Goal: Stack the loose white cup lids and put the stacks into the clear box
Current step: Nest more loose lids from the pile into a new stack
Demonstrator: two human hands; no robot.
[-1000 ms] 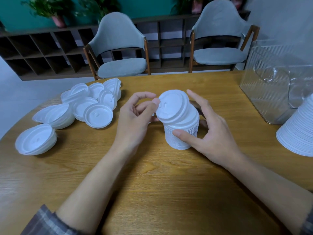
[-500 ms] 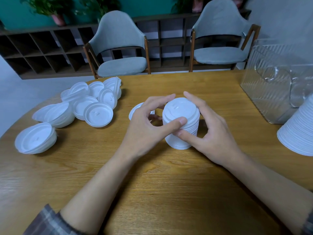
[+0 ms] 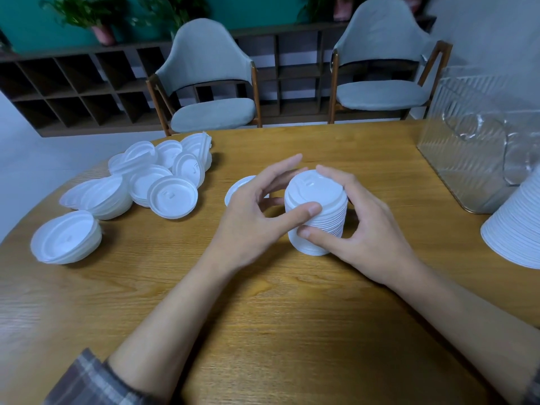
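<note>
held: lid stack (image 3: pixel 317 211) upright mid-bench (image 3: pixel 263 317), between both hands | left hand (image 3: pixel 248 220) grips its upper rim, thumb on the near side | right hand (image 3: pixel 365 229) curls round its side (thumb just below the left thumb) | loose lids (image 3: pixel 157 176) piled far left | clear box (image 3: pixel 479 159) far right, well apart from the stack

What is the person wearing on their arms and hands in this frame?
The left hand and right hand are bare: no gloves, rings or watch show. The forearms are uncovered. A grey plaid fabric sleeve with paler stripes ends near the left elbow; a sliver of matching plaid sleeve shows on the right arm.
</note>
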